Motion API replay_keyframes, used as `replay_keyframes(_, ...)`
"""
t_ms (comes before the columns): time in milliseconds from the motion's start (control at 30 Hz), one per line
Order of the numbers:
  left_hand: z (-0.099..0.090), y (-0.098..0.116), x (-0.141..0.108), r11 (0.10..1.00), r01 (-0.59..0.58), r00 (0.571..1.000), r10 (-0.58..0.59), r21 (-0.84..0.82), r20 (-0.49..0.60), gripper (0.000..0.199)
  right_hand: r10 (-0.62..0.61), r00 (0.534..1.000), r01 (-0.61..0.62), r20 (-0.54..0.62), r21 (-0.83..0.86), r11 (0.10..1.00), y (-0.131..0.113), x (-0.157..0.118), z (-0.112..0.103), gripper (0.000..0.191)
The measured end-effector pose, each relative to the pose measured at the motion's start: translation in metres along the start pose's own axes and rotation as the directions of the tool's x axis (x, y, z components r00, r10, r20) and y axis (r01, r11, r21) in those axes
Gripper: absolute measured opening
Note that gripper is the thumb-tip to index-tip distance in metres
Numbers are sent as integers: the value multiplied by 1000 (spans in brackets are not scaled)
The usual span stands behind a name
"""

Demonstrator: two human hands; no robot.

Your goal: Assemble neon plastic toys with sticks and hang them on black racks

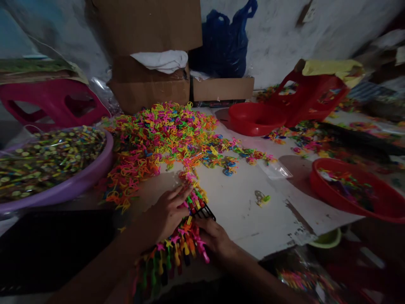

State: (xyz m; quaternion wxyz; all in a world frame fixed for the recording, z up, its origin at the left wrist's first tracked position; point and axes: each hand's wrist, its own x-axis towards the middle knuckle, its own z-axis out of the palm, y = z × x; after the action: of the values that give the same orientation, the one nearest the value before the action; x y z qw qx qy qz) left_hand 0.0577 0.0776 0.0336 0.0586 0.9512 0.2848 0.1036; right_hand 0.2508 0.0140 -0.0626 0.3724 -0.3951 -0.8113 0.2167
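A black rack (208,212) with bright plastic bits (197,202) in it was near the front of the white table (234,198). The left hand (169,211) lay over the bits, fingers bent. The right hand (215,236) was at the rack's near side, fingers curled. I could not tell how far open each grip was, or if it held anything. A big, bright pile (167,131) sat farther back, beside a purple tub (103,173).
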Motion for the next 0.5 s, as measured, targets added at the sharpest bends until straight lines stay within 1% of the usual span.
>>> replay_keyframes(67, -2, -1, -1, 1000, -17, 1000, 16, -10, -19, 20, -44, 999, 45, 27, -56, 997, -2, 3, -2, 24)
replay_keyframes(167, -4, -1, -1, 998, -56, 998, 56, -16, -15, 22, -74, 997, 76, 34, -75, 994, -4, 7, -4, 24)
replay_keyframes(200, -4, -1, -1, 998, -59, 998, 58, -15, -14, 22, -100, 994, 103, 42, -79, 992, -4, 9, -5, 24)
replay_keyframes(300, 0, -2, -1, 1000, -24, 1000, 24, 0, -15, 20, -201, 976, 209, 85, -102, 972, -6, 14, -10, 24)
replay_keyframes(367, 3, -3, -2, 1000, -9, 1000, 9, 9, -16, 17, -248, 961, 261, 120, -111, 959, -8, 19, -14, 24)
replay_keyframes(433, 6, -4, -2, 1000, -10, 1000, 10, 13, -9, 17, -265, 955, 279, 133, -102, 955, -11, 23, -17, 24)
replay_keyframes(500, 6, -5, -3, 1000, -9, 1000, 9, 9, 0, 21, -265, 956, 277, 127, -90, 956, -12, 24, -16, 24)
